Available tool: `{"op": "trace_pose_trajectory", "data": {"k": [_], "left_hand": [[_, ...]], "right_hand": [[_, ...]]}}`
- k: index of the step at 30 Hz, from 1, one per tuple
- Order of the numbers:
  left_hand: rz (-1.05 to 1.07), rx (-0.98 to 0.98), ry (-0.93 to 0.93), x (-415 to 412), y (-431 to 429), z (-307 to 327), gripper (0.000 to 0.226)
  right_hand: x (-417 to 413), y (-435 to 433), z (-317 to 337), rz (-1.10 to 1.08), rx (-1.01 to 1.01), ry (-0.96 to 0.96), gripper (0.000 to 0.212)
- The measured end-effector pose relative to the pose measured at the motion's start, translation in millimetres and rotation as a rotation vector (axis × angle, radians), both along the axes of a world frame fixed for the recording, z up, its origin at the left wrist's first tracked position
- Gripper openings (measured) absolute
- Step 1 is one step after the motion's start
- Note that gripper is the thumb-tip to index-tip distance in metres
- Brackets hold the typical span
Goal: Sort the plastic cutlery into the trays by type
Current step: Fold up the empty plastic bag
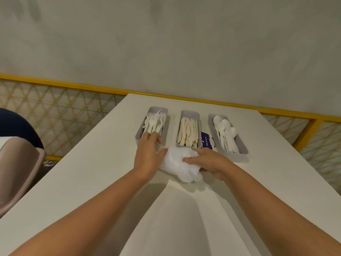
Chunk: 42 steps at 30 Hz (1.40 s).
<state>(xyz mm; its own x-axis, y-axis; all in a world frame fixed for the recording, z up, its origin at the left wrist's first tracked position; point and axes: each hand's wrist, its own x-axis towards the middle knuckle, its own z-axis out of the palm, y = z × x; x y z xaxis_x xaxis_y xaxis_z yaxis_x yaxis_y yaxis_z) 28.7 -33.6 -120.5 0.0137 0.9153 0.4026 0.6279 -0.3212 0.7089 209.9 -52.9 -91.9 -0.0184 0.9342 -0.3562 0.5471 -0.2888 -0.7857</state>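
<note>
Forks [154, 122] heaped in left tray [158, 109], cream knives [188, 131] in middle tray [190, 112], spoons [226, 132] in right tray [239, 156]. Trays side by side, lengthwise, on far part of table [88, 174].

Left hand [147, 154] at near end of left tray, fingers bent down over fork handles. Pinching a fork or only touching: cannot tell. Thumb against crumpled white wad [180, 163].

Right hand [212, 161] just in front of middle tray. Grips wad, thumb across top, fingers curled beneath. Cloth or bag, unclear.

Purple card [206, 140] flat between middle and right trays, print too small to read. Chair [18, 163] left of table. Yellow rail [73, 86] with lattice panels behind, plain wall above.
</note>
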Motion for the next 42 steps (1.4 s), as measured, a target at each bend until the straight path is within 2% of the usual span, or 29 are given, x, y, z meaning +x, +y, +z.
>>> {"op": "trace_pose_trajectory", "data": {"k": [2, 4, 6, 9, 11, 13, 16, 21, 24, 30, 35, 38, 42], "left_hand": [[0.040, 0.008, -0.035, -9.9, 5.4, 12.1, 0.011], [0.061, -0.098, -0.125, -23.0, 10.0, 26.0, 0.009], [0.047, -0.248, -0.240, -37.1, 11.2, 43.0, 0.023], [-0.106, -0.534, -0.568, -59.8, 2.2, 76.7, 0.044], [-0.228, -0.586, -0.643, -79.5, -4.6, 94.9, 0.046], [-0.283, -0.548, -0.704, -101.0, -9.1, 110.2, 0.038], [-0.229, -0.488, -0.777, -129.0, -8.1, 127.0, 0.029], [-0.199, -0.498, -0.840, -143.6, -5.6, 113.6, 0.026], [-0.259, -0.548, -0.896, -149.8, -8.0, 102.8, 0.036], [0.014, -0.466, -0.966, -171.7, -18.2, 102.3, 0.071], [0.193, -0.284, -0.926, -204.8, -40.8, 114.2, 0.050], [0.236, -0.280, -0.916, -233.8, -52.0, 117.6, 0.041], [0.325, -0.297, -0.807, -294.0, -71.0, 112.0, 0.029]], "right_hand": [[-13.8, 13.9, 11.4, 0.032, -0.016, 0.111, 0.043], [-31.2, 25.7, 24.1, 0.050, -0.010, 0.192, 0.042], [-49.0, 35.6, 35.9, 0.058, 0.041, 0.267, 0.039], [-82.6, 41.1, 60.3, 0.082, 0.127, 0.287, 0.029], [-109.1, 42.6, 79.4, 0.133, 0.142, 0.265, 0.031], [-135.1, 43.1, 95.4, 0.204, 0.166, 0.239, 0.029], [-164.8, 47.1, 112.5, 0.295, 0.186, 0.228, 0.027], [-188.4, 63.7, 104.8, 0.307, 0.234, 0.189, 0.033], [-197.9, 66.7, 90.4, 0.347, 0.218, 0.219, 0.032], [-227.6, 72.7, 85.5, 0.485, 0.171, 0.299, 0.033], [-272.6, 77.1, 98.6, 0.659, 0.069, 0.284, 0.027], [-303.6, 78.1, 102.6, 0.735, 0.057, 0.275, 0.031], [-358.7, 74.6, 100.5, 0.869, 0.128, 0.292, 0.026]]}}
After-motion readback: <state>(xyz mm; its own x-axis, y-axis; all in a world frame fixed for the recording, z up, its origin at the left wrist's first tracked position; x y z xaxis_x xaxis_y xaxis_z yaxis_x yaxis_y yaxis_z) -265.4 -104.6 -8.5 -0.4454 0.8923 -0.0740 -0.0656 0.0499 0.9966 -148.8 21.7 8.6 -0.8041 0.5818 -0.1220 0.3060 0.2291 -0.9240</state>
